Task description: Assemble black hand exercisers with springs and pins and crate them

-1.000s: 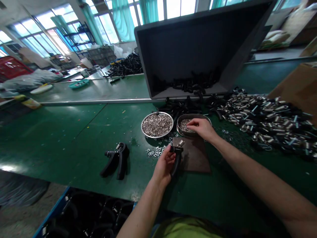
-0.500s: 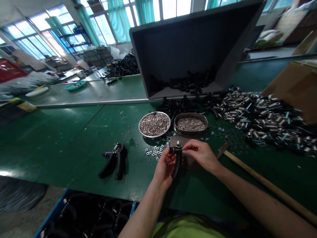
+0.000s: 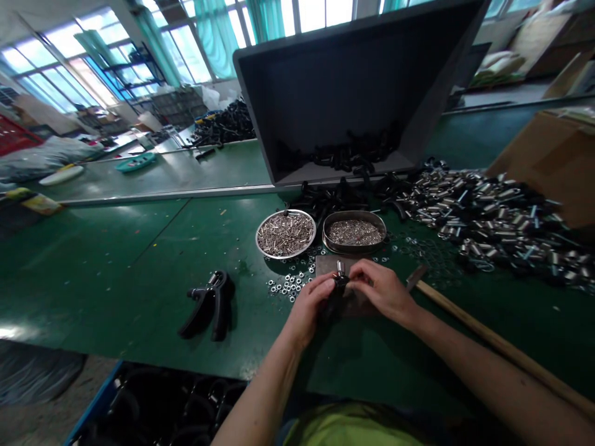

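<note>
Both hands meet over the middle of the green bench (image 3: 139, 260), and the black handle piece (image 3: 335, 297) sits right between them: the left hand (image 3: 309, 306) is wrapped around its body from the left, while the right hand (image 3: 383, 291) pinches in at its top end, where a small metal stud (image 3: 340, 267) pokes up just beyond the fingertips. Under both hands lies a dark mat (image 3: 328, 265). Just ahead of the left hand, a round metal dish (image 3: 285, 233) is heaped with silvery pins; ahead of the right hand, touching-close beside that dish, an oval metal tin (image 3: 354, 231) holds finer silvery bits. Loose washers (image 3: 286, 286) are scattered just left of the left hand's fingers. Further left, well apart, an assembled black hand gripper (image 3: 209, 303) lies on its side. Off the right wrist runs a wooden-handled hammer (image 3: 488, 337). Beyond the dishes a big tilted grey bin (image 3: 353, 93) spills black parts, and a pile of springs (image 3: 493, 217) spreads far right. Both forearms angle in from below, wrists bent inward, fingers curled.
</note>
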Available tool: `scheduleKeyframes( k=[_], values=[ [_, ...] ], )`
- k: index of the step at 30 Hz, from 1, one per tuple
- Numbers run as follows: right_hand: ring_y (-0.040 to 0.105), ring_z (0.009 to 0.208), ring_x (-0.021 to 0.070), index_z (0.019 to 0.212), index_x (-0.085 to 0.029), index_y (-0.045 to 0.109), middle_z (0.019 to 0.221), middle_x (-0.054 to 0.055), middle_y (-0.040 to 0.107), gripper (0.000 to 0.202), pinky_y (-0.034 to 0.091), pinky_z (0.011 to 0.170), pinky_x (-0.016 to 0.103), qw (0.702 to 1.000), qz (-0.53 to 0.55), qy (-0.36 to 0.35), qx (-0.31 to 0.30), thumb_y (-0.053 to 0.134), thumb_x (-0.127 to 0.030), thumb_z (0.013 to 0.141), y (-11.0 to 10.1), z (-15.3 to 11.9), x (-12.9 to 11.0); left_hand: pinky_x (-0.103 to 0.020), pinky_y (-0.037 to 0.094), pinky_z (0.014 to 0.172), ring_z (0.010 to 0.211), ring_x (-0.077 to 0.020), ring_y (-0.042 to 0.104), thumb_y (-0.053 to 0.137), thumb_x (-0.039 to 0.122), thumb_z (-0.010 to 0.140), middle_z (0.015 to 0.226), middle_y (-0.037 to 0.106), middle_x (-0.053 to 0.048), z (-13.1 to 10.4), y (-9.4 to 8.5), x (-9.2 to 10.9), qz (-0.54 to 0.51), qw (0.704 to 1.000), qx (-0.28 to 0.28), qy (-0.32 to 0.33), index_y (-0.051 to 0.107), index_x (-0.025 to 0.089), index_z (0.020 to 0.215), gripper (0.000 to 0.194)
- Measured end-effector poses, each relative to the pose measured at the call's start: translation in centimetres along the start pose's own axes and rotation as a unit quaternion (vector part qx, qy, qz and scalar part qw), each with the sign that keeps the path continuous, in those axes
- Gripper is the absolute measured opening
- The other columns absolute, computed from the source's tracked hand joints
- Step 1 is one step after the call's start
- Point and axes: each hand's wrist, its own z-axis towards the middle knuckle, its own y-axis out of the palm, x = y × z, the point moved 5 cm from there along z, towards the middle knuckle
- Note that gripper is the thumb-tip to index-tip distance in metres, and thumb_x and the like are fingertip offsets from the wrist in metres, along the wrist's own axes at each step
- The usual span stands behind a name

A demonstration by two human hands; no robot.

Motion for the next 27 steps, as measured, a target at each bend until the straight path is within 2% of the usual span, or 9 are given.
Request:
scheduleKeyframes(
  k=[3,6,9,10,12,17,20,23,27],
  values=[
    [0.057,0.076,0.0156,0.088,-0.018,0.062,0.085,0.005,0.067,0.015,0.039,0.064,0.027,0.969,-0.165,-0.185,0.002,0.047,-0.021,0.091,0.4,-0.8,0.8,-0.035,0.043,0.094,0.101,-0.0232,0.06,0.071,0.036,0.07,0.108,0.068,-0.007,0.9,0.3,0.9,0.189,0.98,-0.055,0.026,0.064,0.016,0.113,0.048],
    [0.049,0.063,0.0145,0.08,-0.018,0.062,0.069,0.003,0.062,0.025,0.029,0.057,0.03,0.913,-0.278,-0.3,-0.007,0.041,-0.017,0.093,1.5,-2.0,1.9,-0.042,0.041,0.096,0.106,-0.0275,0.056,0.073,0.043,0.067,0.114,0.064,-0.01,1.5,1.0,0.9,0.444,0.888,-0.056,0.108,0.058,0.018,0.121,0.061],
    [0.046,0.06,0.0143,0.078,-0.017,0.062,0.062,0.002,0.058,0.026,0.026,0.056,0.03,0.897,-0.31,-0.314,-0.022,0.04,-0.015,0.093,1.8,-2.4,2.2,-0.047,0.04,0.095,0.106,-0.0303,0.052,0.07,0.046,0.07,0.112,0.062,-0.013,1.0,2.1,-0.1,0.64,0.739,-0.047,0.202,0.053,0.013,0.126,0.067],
    [0.047,0.061,0.0145,0.08,-0.017,0.062,0.064,0.002,0.059,0.025,0.027,0.057,0.03,0.899,-0.315,-0.302,-0.036,0.041,-0.014,0.093,1.8,-2.4,2.2,-0.047,0.041,0.094,0.104,-0.0305,0.052,0.068,0.045,0.072,0.11,0.062,-0.014,0.8,2.3,-0.6,0.674,0.704,-0.048,0.219,0.05,0.012,0.127,0.067],
    [0.051,0.067,0.0154,0.085,-0.017,0.062,0.07,0.003,0.062,0.021,0.031,0.059,0.029,0.912,-0.314,-0.255,-0.068,0.042,-0.016,0.093,1.2,-2.6,2.0,-0.046,0.042,0.092,0.102,-0.0296,0.051,0.067,0.043,0.074,0.11,0.061,-0.013,0.3,2.5,-1.2,0.703,0.668,-0.044,0.24,0.047,0.012,0.129,0.067],
    [0.056,0.09,0.022,0.105,-0.017,0.059,0.098,0.009,0.064,0.025,0.041,0.072,0.031,0.945,-0.325,-0.015,-0.042,0.048,-0.034,0.091,-3.5,-6.3,4.3,-0.04,0.044,0.09,0.1,-0.0252,0.053,0.075,0.045,0.066,0.107,0.061,-0.008,0.2,1.9,-1.3,0.688,0.687,0.006,0.233,0.053,0.018,0.115,0.061],
    [0.057,0.084,0.0263,0.102,-0.016,0.059,0.093,0.012,0.063,0.036,0.045,0.067,0.036,0.92,-0.363,0.139,-0.051,0.047,-0.046,0.087,-5.8,-11.1,7.6,-0.037,0.045,0.084,0.098,-0.0246,0.052,0.078,0.046,0.061,0.103,0.059,-0.006,0.4,1.7,-1.1,0.691,0.69,0.032,0.213,0.057,0.02,0.105,0.056],
    [0.059,0.076,0.0272,0.09,-0.015,0.058,0.085,0.013,0.063,0.034,0.046,0.061,0.037,0.895,-0.36,0.258,-0.046,0.042,-0.045,0.088,-7.1,-14.3,9.6,-0.036,0.044,0.084,0.098,-0.0239,0.052,0.079,0.047,0.059,0.102,0.057,-0.005,0.5,1.8,-0.8,0.692,0.691,0.036,0.205,0.057,0.021,0.103,0.055],
    [0.062,0.059,0.0215,0.098,-0.017,0.058,0.076,0.008,0.066,0.033,0.047,0.049,0.032,0.925,-0.173,0.337,-0.029,0.037,-0.043,0.091,-7.3,-13.1,7.5,-0.036,0.042,0.085,0.099,-0.0244,0.052,0.079,0.047,0.058,0.102,0.057,-0.006,0.6,2.0,-0.6,0.692,0.697,0.03,0.186,0.058,0.021,0.102,0.055]
  ],
)
